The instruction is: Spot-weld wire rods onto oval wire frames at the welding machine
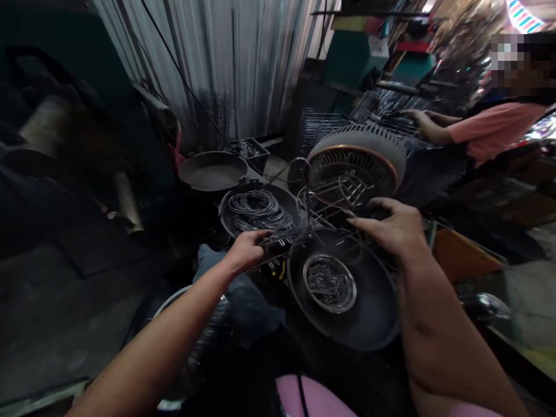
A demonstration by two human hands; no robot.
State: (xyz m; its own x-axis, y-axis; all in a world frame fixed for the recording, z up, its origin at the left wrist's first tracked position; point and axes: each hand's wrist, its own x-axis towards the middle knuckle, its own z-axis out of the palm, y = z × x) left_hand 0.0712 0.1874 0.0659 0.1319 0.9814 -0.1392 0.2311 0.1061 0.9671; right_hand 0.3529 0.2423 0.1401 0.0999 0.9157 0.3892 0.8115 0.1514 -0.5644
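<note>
My left hand is closed on the near left edge of a wire rack frame. My right hand grips the same frame on its right side, fingers curled over the wires. The frame hangs over a dark round pan that holds a small metal dish of little parts. Just behind my left hand, another dark pan holds coiled wire rings.
An empty dark pan sits further back, next to a small black tray. A round fan faces me behind the frame. Another person in an orange sleeve handles wire grids at the right. Corrugated sheet wall behind.
</note>
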